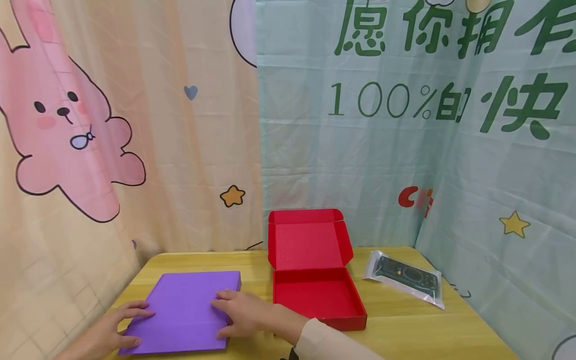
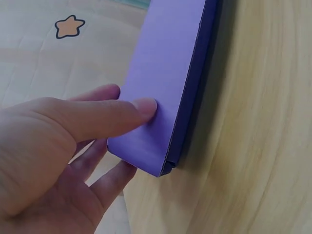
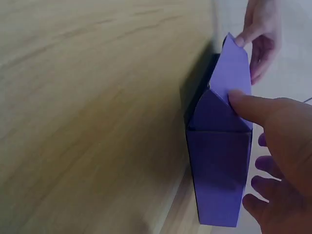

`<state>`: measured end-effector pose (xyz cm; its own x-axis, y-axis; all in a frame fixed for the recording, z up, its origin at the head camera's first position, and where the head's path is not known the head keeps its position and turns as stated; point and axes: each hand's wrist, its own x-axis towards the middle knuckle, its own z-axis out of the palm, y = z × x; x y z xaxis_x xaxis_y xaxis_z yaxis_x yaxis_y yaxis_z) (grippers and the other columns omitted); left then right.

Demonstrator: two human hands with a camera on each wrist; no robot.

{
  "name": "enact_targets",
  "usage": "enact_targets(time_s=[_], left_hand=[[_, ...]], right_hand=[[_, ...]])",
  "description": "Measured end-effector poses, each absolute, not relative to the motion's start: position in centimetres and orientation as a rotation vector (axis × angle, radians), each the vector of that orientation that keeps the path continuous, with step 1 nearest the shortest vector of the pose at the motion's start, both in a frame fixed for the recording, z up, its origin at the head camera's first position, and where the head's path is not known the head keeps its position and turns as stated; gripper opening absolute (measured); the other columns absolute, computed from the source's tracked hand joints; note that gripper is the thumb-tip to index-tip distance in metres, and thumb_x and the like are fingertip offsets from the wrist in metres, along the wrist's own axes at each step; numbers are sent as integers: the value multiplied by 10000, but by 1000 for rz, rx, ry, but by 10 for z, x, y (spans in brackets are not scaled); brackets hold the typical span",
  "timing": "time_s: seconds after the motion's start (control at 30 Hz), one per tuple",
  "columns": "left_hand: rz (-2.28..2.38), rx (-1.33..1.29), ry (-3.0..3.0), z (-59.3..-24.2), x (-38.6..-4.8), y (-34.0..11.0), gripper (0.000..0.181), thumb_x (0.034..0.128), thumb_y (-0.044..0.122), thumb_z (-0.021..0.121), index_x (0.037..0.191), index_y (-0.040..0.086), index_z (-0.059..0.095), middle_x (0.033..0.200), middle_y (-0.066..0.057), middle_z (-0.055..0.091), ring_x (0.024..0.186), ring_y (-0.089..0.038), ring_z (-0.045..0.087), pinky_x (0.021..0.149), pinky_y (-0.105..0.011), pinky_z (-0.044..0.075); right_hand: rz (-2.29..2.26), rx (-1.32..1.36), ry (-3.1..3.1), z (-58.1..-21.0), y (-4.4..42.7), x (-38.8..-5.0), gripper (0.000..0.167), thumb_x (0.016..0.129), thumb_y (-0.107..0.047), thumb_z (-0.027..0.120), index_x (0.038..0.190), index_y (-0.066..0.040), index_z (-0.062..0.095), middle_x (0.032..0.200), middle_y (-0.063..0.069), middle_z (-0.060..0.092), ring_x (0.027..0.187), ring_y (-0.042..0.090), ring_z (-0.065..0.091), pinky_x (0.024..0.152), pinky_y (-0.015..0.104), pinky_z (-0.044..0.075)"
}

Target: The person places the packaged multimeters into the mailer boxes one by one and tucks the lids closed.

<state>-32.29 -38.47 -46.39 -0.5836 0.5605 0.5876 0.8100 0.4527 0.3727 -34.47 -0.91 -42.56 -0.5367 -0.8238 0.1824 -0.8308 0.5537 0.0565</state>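
A flat purple cardboard box (image 1: pixel 180 300) lies on the left part of the table, its lid over the top. My left hand (image 1: pixel 112 327) holds its left side, with the thumb (image 2: pixel 144 108) on the front flap and the other fingers around the lid's left edge. At the right side my right hand (image 1: pixel 247 312) grips the lid, thumb (image 3: pixel 241 102) on the front flap near the corner and fingers over the top. In the right wrist view the front flap (image 3: pixel 229 66) stands at a slant, with a folded corner at its end. The box's inside is hidden.
Right of the purple box stands an open red box (image 1: pixel 333 324), its lid (image 1: pixel 306 245) raised at the back. A black device like a multimeter (image 1: pixel 407 277) in a clear plastic bag lies farther right on the wooden table (image 1: pixel 405 330). Printed curtains hang behind and beside the table.
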Motion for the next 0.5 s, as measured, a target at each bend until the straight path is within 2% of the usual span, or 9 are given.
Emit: enact_targets(time_s=[0.23, 0.5], left_hand=[[-1092, -1187, -2359, -464, -322, -387, 704, 644, -196, 796, 1271, 117, 736, 1451, 329, 391, 1267, 225, 259, 817, -98, 433], [-1092, -1176, -2346, -467, -322, -382, 629, 648, -213, 797, 1215, 52, 739, 1480, 363, 349, 1256, 164, 348, 885, -28, 392]], right_hand=[[105, 1409, -2655, -434, -9, -360, 735, 901, -594, 740, 1491, -185, 583, 1538, 22, 501, 1380, 74, 455, 1093, 171, 354], [68, 1428, -2592, -438, -9, -367, 758, 822, -626, 803, 1434, -207, 645, 1473, -3, 566, 1341, 35, 486, 1081, 152, 357]])
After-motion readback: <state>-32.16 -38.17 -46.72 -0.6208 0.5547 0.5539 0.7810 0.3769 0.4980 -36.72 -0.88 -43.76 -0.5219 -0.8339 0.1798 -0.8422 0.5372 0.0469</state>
